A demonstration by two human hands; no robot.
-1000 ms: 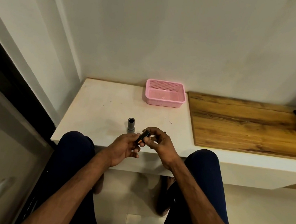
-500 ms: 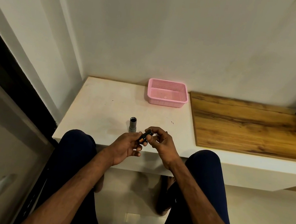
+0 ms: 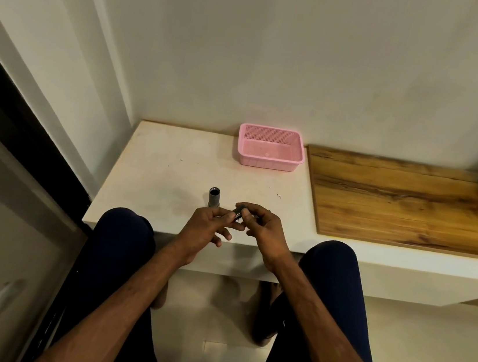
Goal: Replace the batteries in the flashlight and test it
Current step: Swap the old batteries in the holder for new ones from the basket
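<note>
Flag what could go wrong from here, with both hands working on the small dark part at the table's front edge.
1. The left hand and right hand pinch the small dark part right above the table edge; a slip could send it to the floor.
2. The flashlight tube stands upright beside the left hand; a nudge might topple it and let it roll off.

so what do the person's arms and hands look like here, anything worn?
Both forearms are bare up to the frame edge: no sleeves, gloves or watch visible. The left hand and right hand show no clear markings; a ring can't be ruled out at this resolution.
</note>
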